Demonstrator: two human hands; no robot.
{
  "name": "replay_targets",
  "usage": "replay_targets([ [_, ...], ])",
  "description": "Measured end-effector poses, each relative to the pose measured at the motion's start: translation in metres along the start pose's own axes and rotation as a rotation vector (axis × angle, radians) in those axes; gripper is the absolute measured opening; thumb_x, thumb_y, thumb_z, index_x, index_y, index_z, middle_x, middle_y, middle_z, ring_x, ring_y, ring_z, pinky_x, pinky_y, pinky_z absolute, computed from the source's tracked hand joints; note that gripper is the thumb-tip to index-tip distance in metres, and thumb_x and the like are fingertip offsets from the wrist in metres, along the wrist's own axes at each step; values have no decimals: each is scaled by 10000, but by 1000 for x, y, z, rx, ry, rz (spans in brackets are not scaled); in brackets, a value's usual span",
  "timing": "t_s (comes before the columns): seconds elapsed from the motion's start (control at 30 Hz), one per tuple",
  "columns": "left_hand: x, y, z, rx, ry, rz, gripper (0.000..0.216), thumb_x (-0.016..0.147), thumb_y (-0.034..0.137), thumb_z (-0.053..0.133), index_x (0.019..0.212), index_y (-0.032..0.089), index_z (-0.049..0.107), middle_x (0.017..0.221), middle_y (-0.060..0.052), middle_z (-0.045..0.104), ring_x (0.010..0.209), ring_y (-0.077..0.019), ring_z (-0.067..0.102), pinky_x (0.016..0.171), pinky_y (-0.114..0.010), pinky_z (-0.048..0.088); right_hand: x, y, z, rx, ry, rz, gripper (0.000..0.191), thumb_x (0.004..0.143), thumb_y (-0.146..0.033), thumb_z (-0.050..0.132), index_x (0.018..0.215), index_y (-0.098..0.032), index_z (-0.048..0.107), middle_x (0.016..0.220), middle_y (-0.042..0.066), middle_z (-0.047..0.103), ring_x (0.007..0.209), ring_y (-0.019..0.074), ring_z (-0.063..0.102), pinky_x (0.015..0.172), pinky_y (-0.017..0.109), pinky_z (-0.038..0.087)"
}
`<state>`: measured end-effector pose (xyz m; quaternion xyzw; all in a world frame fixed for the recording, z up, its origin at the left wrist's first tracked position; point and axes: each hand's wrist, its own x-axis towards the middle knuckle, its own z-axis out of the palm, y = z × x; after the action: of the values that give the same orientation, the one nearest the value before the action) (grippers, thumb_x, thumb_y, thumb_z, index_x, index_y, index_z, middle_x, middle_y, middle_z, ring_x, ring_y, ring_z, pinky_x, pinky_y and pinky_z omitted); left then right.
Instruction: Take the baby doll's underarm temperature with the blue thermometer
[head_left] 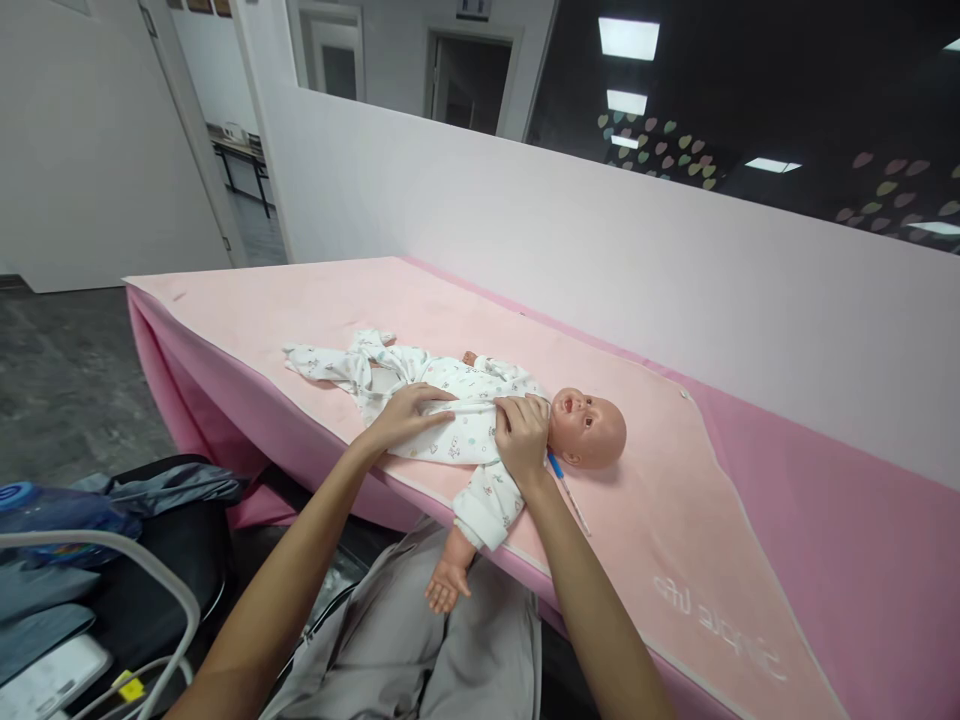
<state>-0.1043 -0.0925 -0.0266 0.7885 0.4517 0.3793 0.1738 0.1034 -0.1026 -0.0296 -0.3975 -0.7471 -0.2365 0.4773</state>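
A baby doll point(589, 430) lies on its back on the pink-covered table, with its head to the right. It wears a white patterned romper point(457, 445), and the romper's legs spread flat to the left. My left hand point(409, 415) rests on the romper over the doll's belly, with thumb and fingers stretched out and apart. Near the doll's neck, my right hand point(523, 430) has its fingers curled on a fold of the romper's front. One doll arm point(450, 570) hangs over the table's near edge. Beside the neck lies a thin stick with a blue end point(555, 465), resembling a thermometer.
A pale pink mat point(660, 520) covers the table, against a white half wall point(600, 250) with dark glass above. At lower left, a black chair point(172, 540) holds clothes, a blue bottle point(60, 515) and a white device point(56, 680). A grey tube point(150, 570) curves in front.
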Motion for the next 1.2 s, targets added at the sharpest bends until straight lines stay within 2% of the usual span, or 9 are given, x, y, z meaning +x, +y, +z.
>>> replay_targets([
  [0.23,-2,-7,-1,-161,22,-12,353,761,490,541,924,205,670,1019,-52,651,985,-233,557,871,-320,412,-1,0,0,12,6,1,175,834,-108,465,813,-185,621,747,15,665,751,139,564,864,316,381],
  [0.37,-3,-4,-3,-244,36,-92,312,735,445,591,901,195,676,989,-42,669,951,-232,583,826,-298,434,-1,0,0,22,7,-2,174,832,-108,467,819,-186,622,756,16,668,754,138,566,869,317,382],
  [0.5,-1,-1,-3,-209,75,-155,274,689,414,646,844,193,692,935,-33,685,915,-240,598,801,-296,436,0,-1,0,26,19,-5,181,831,-101,464,821,-187,623,764,17,671,758,139,568,868,319,386],
  [0.77,0,-1,0,-201,73,-102,325,706,455,619,910,214,696,995,-45,668,946,-234,583,825,-309,426,0,-1,-1,17,71,-41,174,823,-93,475,830,-186,622,771,16,670,761,137,570,858,319,401],
  [0.93,2,0,5,-207,139,-145,326,668,483,653,814,193,680,902,-46,669,868,-218,591,773,-295,424,-3,1,0,11,83,-50,188,819,-90,470,846,-196,623,773,17,665,759,139,566,854,326,410],
  [1.07,4,2,12,-157,209,-198,341,655,514,652,716,182,605,766,-28,636,759,-196,576,681,-280,416,-4,2,3,13,90,-40,196,812,-86,466,853,-198,622,778,18,660,763,139,567,861,330,413],
  [1.13,5,3,13,-70,251,-206,360,660,530,637,721,183,562,748,-23,605,736,-192,558,670,-287,408,1,0,-1,-4,69,-51,209,808,-78,461,872,-196,621,799,20,659,784,142,569,882,338,404],
  [1.2,5,2,10,-20,248,-193,393,644,534,645,798,186,549,815,-32,597,783,-203,554,706,-302,413,7,-6,-16,-30,37,-34,224,809,-78,455,901,-198,621,868,34,656,849,158,567,902,353,389],
])
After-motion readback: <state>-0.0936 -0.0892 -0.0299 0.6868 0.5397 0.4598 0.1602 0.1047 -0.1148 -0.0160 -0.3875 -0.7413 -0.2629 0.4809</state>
